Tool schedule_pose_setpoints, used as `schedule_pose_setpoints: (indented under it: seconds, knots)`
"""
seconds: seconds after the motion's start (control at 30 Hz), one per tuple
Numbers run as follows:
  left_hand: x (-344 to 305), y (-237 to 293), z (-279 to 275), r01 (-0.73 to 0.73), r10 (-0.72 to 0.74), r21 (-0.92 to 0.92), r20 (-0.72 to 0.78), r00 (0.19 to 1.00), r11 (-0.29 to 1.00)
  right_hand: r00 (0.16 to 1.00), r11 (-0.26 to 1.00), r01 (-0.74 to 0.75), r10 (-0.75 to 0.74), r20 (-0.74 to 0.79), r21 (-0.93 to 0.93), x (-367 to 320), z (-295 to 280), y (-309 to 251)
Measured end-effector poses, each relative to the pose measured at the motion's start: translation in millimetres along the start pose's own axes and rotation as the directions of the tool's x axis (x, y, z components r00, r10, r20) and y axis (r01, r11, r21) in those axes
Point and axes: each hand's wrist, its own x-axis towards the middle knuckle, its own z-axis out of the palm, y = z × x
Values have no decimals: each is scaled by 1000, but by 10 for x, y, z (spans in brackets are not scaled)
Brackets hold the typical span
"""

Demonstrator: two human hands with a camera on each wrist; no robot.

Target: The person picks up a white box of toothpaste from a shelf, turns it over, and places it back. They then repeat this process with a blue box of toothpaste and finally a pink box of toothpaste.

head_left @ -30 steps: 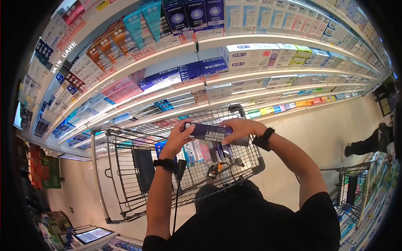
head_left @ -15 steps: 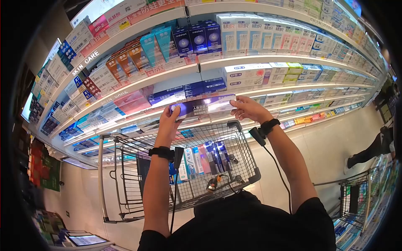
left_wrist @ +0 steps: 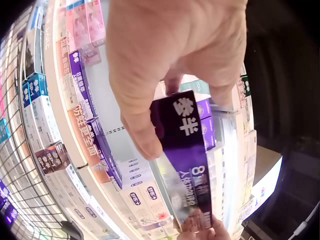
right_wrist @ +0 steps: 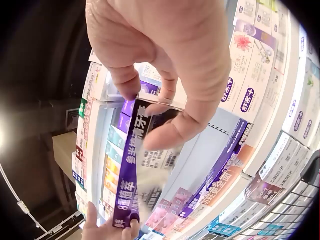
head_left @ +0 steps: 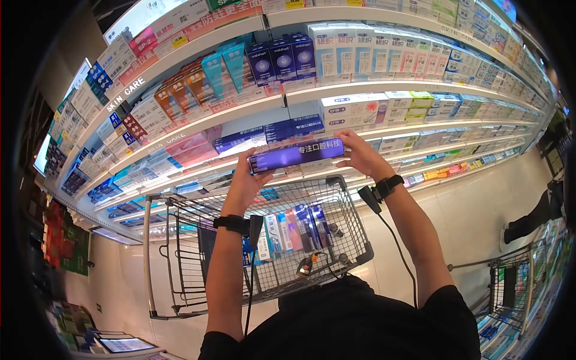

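A long purple toothpaste box [head_left: 294, 157] is held level in front of the shelves, above the far side of the cart. My left hand [head_left: 245, 183] grips its left end, thumb on one side and fingers on the other. At the opposite end, my right hand [head_left: 363, 157] pinches the box between thumb and fingers. The left wrist view shows the dark purple end of the box [left_wrist: 187, 142] under the left hand [left_wrist: 175, 55]. Seen from the right wrist, printed text and a clear panel show on the box [right_wrist: 131, 160] below the right hand [right_wrist: 175, 50].
A wire shopping cart [head_left: 147, 258] stands before me, with several toothpaste boxes [head_left: 294, 231] inside. Lit shelves [head_left: 198, 138] packed with boxed goods curve around ahead. Another cart [head_left: 510, 282] and a person's leg [head_left: 534, 219] are at the right.
Both hands have raised the toothpaste box from over the cart toward the shelves. It has been turned, so a different printed side faces up. The head view has tilted upward.
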Motion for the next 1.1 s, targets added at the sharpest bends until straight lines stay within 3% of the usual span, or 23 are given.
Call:
schedule_pose_setpoints:
  seconds: [0.13,0.23,0.33,0.43,0.57,0.67,0.73,0.77,0.87,0.93,1.03,1.1]
  knots:
    - [1,-28,-20,-16,17,8,-73,997,1000,999,999,37,-36,-17,24,7,-1,112]
    - [-18,-84,-41,-178,191,259,-28,981,949,996,996,73,-75,48,52,16,-14,163]
    - [68,-47,-186,-64,66,-52,39,997,997,980,982,182,-186,76,58,1,-48,160]
    - [47,6,-173,-4,8,-82,41,999,997,984,988,153,-151,97,-11,23,-78,61]
    - [-129,162,31,59,-59,2,-31,998,998,968,957,237,-218,128,-165,53,-77,-11]
    - [-39,38,-151,18,-20,100,16,1000,995,946,875,323,-285,157,-359,65,-66,-41]
    - [-20,29,-158,54,-53,-74,16,998,996,915,761,404,-344,213,-508,69,-54,-45]
    - [-20,31,-144,70,-69,-161,17,998,984,917,757,398,-336,214,-519,67,-35,-40]
    - [96,-87,-222,13,-26,-188,-66,997,982,911,741,411,-348,219,-531,42,47,18]
    - [144,-133,-275,9,-24,-173,-87,996,985,886,723,461,-406,224,-514,43,97,53]
    - [163,-123,-259,-17,-7,-169,-140,990,985,898,622,412,-403,179,-665,-64,248,-41]
    - [123,-71,-179,-49,34,-111,-131,991,993,904,641,403,-392,172,-654,-51,238,-29]
